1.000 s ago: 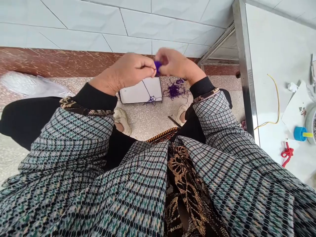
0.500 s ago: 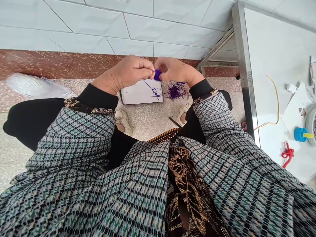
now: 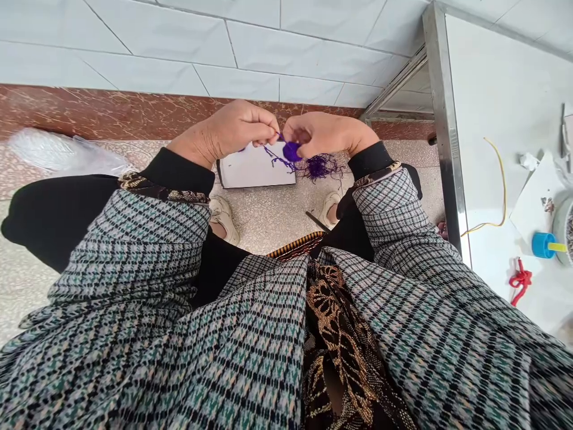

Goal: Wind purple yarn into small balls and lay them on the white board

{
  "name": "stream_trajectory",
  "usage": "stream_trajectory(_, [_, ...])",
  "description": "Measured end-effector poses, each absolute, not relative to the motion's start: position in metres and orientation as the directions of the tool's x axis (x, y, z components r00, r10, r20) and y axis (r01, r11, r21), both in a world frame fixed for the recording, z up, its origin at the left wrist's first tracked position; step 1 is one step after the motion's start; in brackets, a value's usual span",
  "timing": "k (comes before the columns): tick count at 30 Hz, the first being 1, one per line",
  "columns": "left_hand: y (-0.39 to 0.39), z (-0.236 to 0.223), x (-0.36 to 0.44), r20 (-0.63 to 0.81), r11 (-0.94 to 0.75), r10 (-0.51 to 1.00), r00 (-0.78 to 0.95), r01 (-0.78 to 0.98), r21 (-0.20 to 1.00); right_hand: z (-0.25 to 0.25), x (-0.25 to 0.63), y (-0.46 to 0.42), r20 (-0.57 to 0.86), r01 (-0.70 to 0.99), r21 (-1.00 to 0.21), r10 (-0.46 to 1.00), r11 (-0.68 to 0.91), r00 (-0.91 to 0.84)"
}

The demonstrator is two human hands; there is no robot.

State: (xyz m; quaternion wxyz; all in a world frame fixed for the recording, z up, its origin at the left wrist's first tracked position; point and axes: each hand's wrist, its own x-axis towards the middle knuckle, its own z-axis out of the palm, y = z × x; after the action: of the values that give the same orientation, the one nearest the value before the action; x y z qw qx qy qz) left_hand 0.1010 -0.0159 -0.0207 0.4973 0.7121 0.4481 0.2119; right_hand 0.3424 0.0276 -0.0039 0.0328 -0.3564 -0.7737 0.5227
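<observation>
The left hand (image 3: 242, 128) had its fingers pinched on a purple strand (image 3: 280, 137), and the right hand (image 3: 333, 134) gripped the small purple ball (image 3: 292, 152), at twelve o'clock in the view. The step underway looked like winding yarn onto that ball; the next move seemed to call for a taut strand and a steady ball. From the ball, loose yarn (image 3: 278, 159) trailed toward eight o'clock across a white board (image 3: 246, 170), a tangled pile (image 3: 319, 168) lay at four o'clock, and the table (image 3: 481, 185) stood at three.
</observation>
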Motion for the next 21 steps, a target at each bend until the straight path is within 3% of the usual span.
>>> stream_trajectory(2, [-0.013, -0.025, 0.098, -0.139, -0.083, 0.859, 0.493, 0.402, 0.912, -0.005, 0.343, 0.026, -0.274, 0.355, -0.933, 0.521, 0.060, -0.808])
stream_trajectory(5, [-0.010, -0.035, 0.101, -0.127, -0.082, 0.836, 0.533, 0.351, 0.933, -0.015, 0.331, 0.021, -0.054, -0.071, -0.987, 0.720, -0.142, -0.692])
stream_trajectory(7, [-0.010, -0.042, 0.105, -0.135, -0.081, 0.812, 0.568, 0.339, 0.937, -0.018, 0.319, 0.016, -0.049, -0.225, -0.954, 0.844, -0.197, -0.534])
stream_trajectory(11, [-0.015, -0.051, 0.109, -0.160, 0.008, 0.804, 0.573, 0.258, 0.966, -0.010, 0.312, 0.014, -0.149, -0.278, -0.918, 0.897, -0.282, -0.416])
stream_trajectory(15, [-0.023, -0.074, 0.105, -0.170, 0.181, 0.824, 0.540, 0.032, 0.983, 0.003, 0.351, 0.050, 0.011, -0.229, -0.973, 0.988, -0.025, -0.155])
stream_trajectory(16, [-0.026, -0.084, 0.102, -0.187, 0.217, 0.837, 0.514, 0.001, 0.976, 0.006, 0.365, 0.063, 0.054, -0.189, -0.980, 0.998, 0.057, 0.020])
stream_trajectory(18, [-0.033, -0.111, 0.095, -0.264, 0.294, 0.859, 0.440, -0.001, 0.956, 0.011, 0.394, 0.086, 0.137, -0.114, -0.980, 0.969, 0.163, 0.205])
stream_trajectory(21, [-0.053, -0.158, 0.079, -0.488, 0.471, 0.821, 0.296, 0.130, 0.872, 0.021, 0.429, 0.105, 0.298, 0.092, -0.954, 0.883, 0.285, 0.362])
